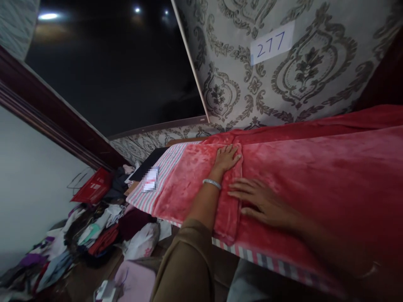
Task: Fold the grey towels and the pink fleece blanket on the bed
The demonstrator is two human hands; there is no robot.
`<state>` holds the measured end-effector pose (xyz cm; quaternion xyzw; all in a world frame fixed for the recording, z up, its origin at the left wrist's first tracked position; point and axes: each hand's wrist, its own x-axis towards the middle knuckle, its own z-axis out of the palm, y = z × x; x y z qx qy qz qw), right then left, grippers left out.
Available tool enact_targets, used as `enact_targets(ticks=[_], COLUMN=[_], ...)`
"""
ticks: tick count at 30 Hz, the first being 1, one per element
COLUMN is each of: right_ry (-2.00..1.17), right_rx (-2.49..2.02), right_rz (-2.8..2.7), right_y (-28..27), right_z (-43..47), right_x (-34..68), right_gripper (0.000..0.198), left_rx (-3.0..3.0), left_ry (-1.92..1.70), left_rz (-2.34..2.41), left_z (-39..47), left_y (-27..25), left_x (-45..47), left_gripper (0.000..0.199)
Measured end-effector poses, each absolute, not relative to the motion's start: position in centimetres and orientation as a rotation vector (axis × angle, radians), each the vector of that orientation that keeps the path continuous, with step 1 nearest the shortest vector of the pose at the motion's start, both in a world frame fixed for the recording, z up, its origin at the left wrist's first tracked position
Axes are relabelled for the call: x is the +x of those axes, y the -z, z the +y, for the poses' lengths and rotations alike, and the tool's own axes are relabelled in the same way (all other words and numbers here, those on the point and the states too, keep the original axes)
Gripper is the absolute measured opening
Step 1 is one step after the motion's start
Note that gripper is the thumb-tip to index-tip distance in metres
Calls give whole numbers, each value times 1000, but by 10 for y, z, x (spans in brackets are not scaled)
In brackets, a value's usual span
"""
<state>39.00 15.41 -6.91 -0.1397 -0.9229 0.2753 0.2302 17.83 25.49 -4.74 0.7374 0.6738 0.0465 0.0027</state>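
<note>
A plush red blanket [315, 180] lies spread over a surface covered by a striped cloth [170, 163] in pink, grey and white. Toward the left, a folded section of the blanket [185, 176] makes a raised edge near the middle. My left hand [226, 158], with a silvery bracelet at the wrist, rests flat on that section near its far edge, fingers spread. Nearer to me, my right hand [261, 201] is stretched out over the fold's edge, slightly blurred. Neither hand holds anything.
A large black television [119, 67] stands behind, against patterned wallpaper [252, 96] bearing a paper marked 277 [272, 44]. On the left are heaped clothes [103, 239], a red basket [92, 186] and a pink stool-like seat [135, 281]. A blurred-out white patch [151, 179] lies on the striped cloth.
</note>
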Motion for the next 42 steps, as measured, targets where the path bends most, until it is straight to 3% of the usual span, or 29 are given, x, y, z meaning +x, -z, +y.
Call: enact_targets(ticks=[7,17,24,31,36,42], right_ry=[-1021,-1092,-1129,-1139,-1212,-1261], right_rx=[-287,-271,-287,-289,-253,-254], right_rz=[-2694,-2665,-2669,-2678,-2605,-2662], right_y=[64,71,68,62,58,62], right_z=[138,142,142,139,139,144], right_x=[387,386,388,389,388,388], right_gripper=[47,49,52,52,50,58], left_rx=[2282,2226,2179,1896,1909,1873], left_ry=[-132,-162,-173,-113,-79,-19], left_rz=[2118,2129,2007,2466,2479,2372], left_z=[252,251,257,254,257,252], left_y=[44,45,3,25,39,15], left_x=[181,177,145,103,102,100], left_gripper=[60,58,52,65,68,74])
